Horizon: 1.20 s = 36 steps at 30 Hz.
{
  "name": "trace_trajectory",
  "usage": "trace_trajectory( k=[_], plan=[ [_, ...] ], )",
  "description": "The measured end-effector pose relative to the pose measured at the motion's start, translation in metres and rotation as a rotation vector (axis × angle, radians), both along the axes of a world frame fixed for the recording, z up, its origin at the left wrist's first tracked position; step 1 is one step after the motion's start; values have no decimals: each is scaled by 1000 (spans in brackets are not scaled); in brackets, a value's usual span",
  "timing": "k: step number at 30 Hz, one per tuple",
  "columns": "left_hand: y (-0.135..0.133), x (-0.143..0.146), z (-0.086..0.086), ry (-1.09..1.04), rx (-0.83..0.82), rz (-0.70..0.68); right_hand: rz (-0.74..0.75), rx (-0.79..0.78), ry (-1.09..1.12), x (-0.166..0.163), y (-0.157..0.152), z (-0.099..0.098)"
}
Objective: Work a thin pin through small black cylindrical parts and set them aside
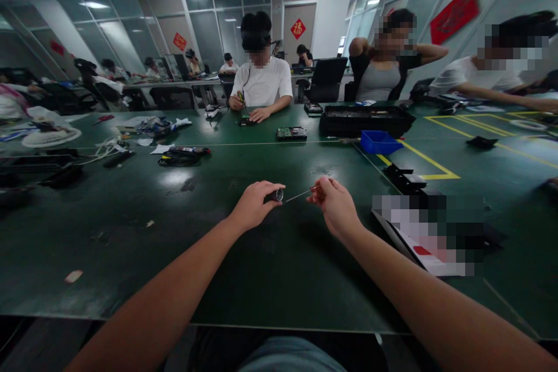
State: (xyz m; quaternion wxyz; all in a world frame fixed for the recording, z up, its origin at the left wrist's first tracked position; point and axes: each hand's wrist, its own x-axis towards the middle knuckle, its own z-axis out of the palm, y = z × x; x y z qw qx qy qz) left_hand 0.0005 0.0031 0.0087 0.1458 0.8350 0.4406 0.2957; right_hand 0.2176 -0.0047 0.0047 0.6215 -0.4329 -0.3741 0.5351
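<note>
Near the middle of the green table (pixel 244 285), my left hand (pixel 249 207) is closed around a short black cylinder (pixel 279 194). A bright metal ring rims its open end, which faces right; the rest is covered by my fingers. My right hand (pixel 339 204) pinches a thin screwdriver (pixel 299 196). Its slim metal shaft points left toward the cylinder's end, with a small gap between them. A bit of reddish colour shows where my fingers hold it, but most of the handle is hidden. Both hands are raised slightly over the tabletop.
To the right lie a white box (pixel 407 238) and black parts (pixel 405 177). Farther back are a blue bin (pixel 379 142), a long black tray (pixel 366 122) and a hard drive (pixel 291 133). A cabled tool (pixel 183 156) lies left. Across the table a person (pixel 261 81) works.
</note>
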Motion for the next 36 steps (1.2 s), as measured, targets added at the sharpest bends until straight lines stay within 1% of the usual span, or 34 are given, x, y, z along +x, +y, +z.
trace_trajectory(
  k=[2,6,13,18,20,23,27,30,33,36],
  plan=[
    [1,-1,-1,7,-18,18,-22,36,-49,0,1,-3],
    [-1,-1,-2,17,-24,11,-28,83,-116,1,0,-4],
    [-5,3,1,17,-37,21,-4,173,-215,-2,-4,-1],
    [-6,5,1,-1,-48,18,8,180,-279,-1,-6,3],
    [-7,4,1,-16,-71,36,16,202,-343,0,-9,8],
    [-7,4,1,-25,-95,74,-1,244,-544,2,-14,16],
    [-6,4,-1,6,-91,59,-31,261,-719,2,-18,21],
    [-5,4,-2,16,-86,49,1,321,-675,2,-17,18],
    [-5,4,-1,10,-83,45,46,306,-666,2,-16,17],
    [-5,3,0,12,-91,44,61,299,-713,2,-18,20]
  ],
)
